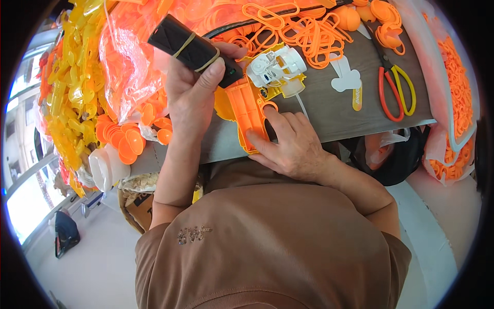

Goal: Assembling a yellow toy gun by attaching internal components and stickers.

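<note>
A black rectangular block (190, 49) with rubber bands wrapped round it is tilted up in my left hand (190, 85), thumb along its side. Just below and right of it, on the table, lies an orange plastic casing (248, 110) with a long channel-like body and a small ring at its right edge. My right hand (294, 139) grips the casing's right side, index finger at the ring and thumb lower down. A white mechanism (275, 67) with a round cylinder sits in a yellow shell at the casing's far end. What lies beneath the casing is partly hidden.
Red-and-yellow-handled scissors (393, 92) lie at the right of the grey table (329, 123), near a white cut-out piece (346, 77). Orange loops (319, 38) pile at the back. Orange spoons (123, 139) and yellow plastic parts (77, 92) crowd the left. A bag of orange rings (458, 87) stands far right.
</note>
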`<state>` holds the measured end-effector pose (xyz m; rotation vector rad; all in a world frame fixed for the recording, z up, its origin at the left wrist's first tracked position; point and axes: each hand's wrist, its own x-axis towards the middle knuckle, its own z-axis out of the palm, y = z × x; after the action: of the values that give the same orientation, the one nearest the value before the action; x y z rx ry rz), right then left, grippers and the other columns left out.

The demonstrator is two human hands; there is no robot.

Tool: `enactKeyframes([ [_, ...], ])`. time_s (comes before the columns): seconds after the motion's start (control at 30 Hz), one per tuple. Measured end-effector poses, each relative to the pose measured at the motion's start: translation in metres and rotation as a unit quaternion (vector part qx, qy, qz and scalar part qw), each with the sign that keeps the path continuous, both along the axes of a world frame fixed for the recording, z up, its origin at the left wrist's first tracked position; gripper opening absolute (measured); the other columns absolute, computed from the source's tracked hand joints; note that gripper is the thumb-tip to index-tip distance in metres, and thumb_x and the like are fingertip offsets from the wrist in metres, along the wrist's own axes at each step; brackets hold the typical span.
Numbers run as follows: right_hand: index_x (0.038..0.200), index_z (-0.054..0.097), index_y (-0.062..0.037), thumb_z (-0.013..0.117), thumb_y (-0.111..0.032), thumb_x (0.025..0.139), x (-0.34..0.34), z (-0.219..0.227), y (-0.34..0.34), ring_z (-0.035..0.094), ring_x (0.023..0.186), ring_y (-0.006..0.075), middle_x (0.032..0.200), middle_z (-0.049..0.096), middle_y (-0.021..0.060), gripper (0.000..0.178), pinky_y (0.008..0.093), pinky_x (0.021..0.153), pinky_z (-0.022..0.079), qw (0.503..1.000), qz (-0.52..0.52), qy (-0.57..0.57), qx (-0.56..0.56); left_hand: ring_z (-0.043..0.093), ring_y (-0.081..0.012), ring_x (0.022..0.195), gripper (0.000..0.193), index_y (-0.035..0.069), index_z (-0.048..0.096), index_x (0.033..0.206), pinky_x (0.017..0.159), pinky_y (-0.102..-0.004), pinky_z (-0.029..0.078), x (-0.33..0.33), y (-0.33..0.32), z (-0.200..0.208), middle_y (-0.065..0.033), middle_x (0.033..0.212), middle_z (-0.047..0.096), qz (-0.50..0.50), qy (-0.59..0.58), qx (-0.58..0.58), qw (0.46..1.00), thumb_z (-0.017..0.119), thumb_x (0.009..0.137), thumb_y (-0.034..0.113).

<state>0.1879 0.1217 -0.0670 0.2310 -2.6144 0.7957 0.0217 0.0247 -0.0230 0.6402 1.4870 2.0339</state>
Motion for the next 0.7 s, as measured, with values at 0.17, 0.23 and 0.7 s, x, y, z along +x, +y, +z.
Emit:
enactKeyframes([
  [0.17,0.104,0.061,-0.0120,0.074,-0.030,0.067,-0.001,-0.006,0.002,0.050,0.075,0.0251,0.112,0.046,0.0211,0.043,0.0340,0.065,0.039,1.000,-0.004,0.021,-0.006,0.060,-0.0241,0.092,0.024,-0.004,0.046,0.103,0.083,-0.0345,0.048,0.001,-0.002,-0.005,-0.0203,0.102,0.060,-0.032,0.130,-0.024,0.991,0.058,0.082,0.001],
  [0.23,0.103,0.062,-0.0121,0.073,-0.031,0.068,-0.002,-0.009,0.003,0.049,0.071,0.0228,0.110,0.047,0.0209,0.042,0.0327,0.061,0.038,0.999,-0.002,0.041,-0.011,0.060,-0.0249,0.092,0.025,-0.005,0.046,0.103,0.083,-0.0353,0.049,0.005,-0.004,-0.010,-0.0207,0.101,0.061,-0.016,0.148,-0.025,0.989,0.058,0.081,-0.001],
  [0.7,0.101,0.067,-0.0165,0.066,-0.022,0.072,-0.006,-0.014,0.006,0.043,0.066,0.0113,0.104,0.055,0.0106,0.029,0.0238,0.053,0.034,0.997,-0.027,0.059,-0.032,0.063,-0.0355,0.091,0.038,-0.007,0.047,0.103,0.080,-0.0460,0.052,0.022,-0.014,-0.021,-0.0236,0.095,0.061,0.121,0.272,-0.080,0.951,0.069,0.080,0.013],
])
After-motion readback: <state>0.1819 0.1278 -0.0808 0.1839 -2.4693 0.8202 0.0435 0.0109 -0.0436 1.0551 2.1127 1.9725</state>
